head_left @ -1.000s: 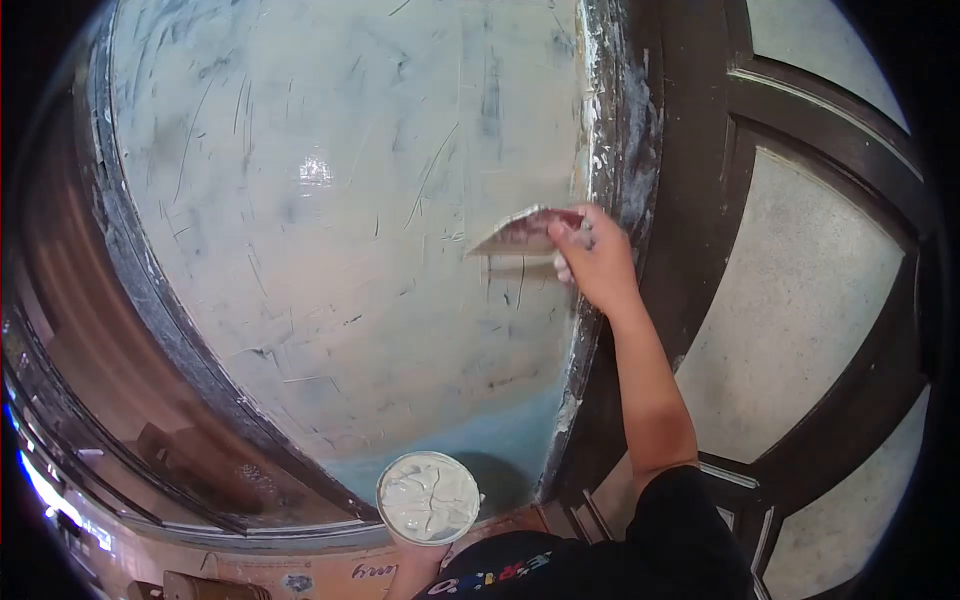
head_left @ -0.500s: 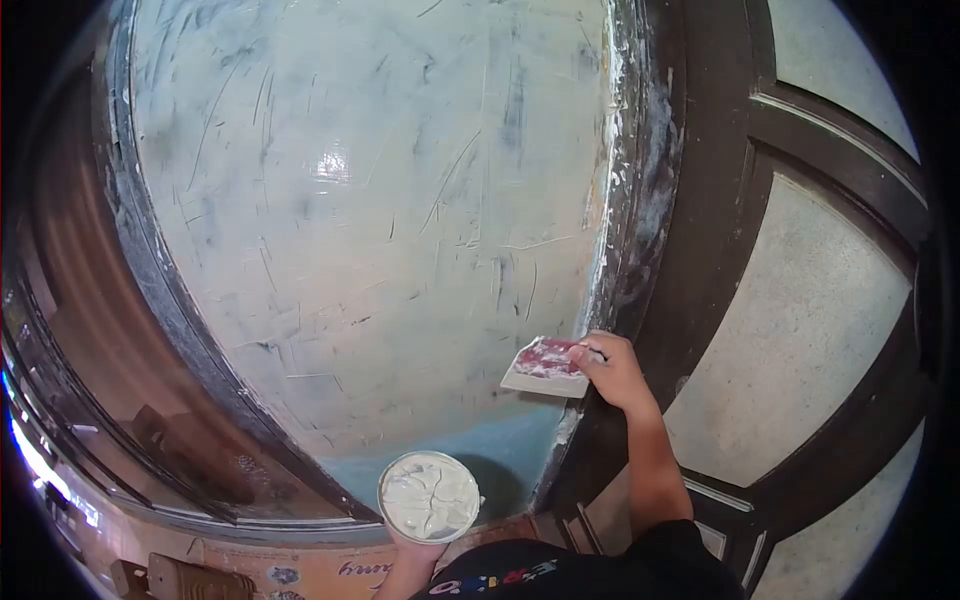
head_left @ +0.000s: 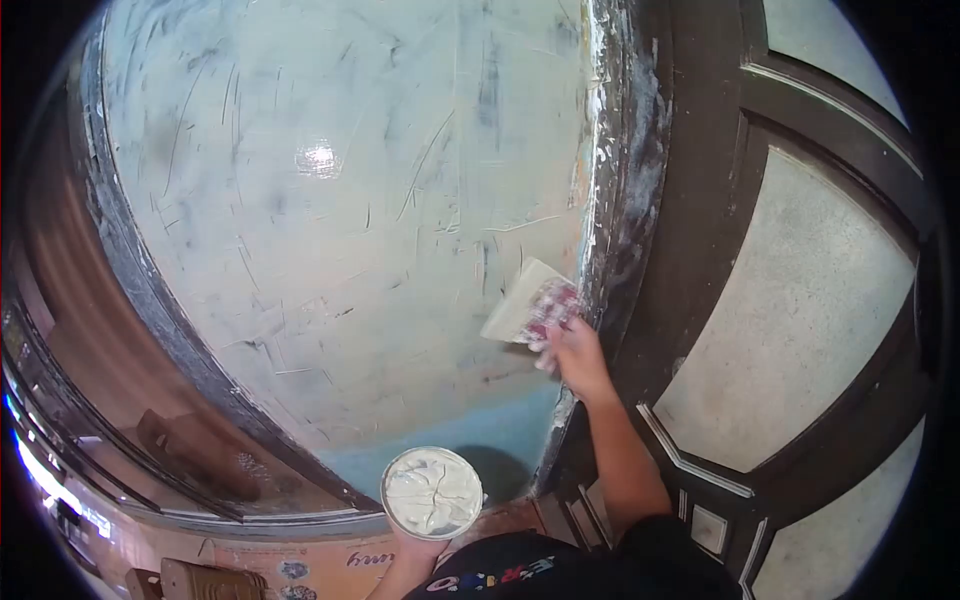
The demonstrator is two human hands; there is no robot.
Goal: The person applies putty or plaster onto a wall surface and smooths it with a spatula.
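My right hand (head_left: 578, 358) grips a wide putty knife (head_left: 552, 305) by its red part, which is smeared with white. The pale blade points up and left, overlapping the lower right of the wall panel (head_left: 330, 240). That panel has a thin whitish coat with dark streaks and scratch lines; a bluish strip runs along its bottom. Below, my left hand (head_left: 418, 548) supports a round tub (head_left: 388, 505) from underneath, its fingers mostly hidden by it. Creamy white putty (head_left: 432, 490) fills the tub, its surface scored with crossing lines.
Dark wood framing (head_left: 690, 230) with pale inset panels stands to the right. A white-smeared edge (head_left: 597, 120) borders the coated panel there. To the left is a dark strip (head_left: 165, 290) beside brown glossy wood. A brown chair (head_left: 205, 580) sits at the lower left, near printed cardboard (head_left: 330, 570).
My right hand has moved up and left, turning the putty knife so its blade points up-left instead of down. The tub has stayed nearly in place; the view has shifted slightly.
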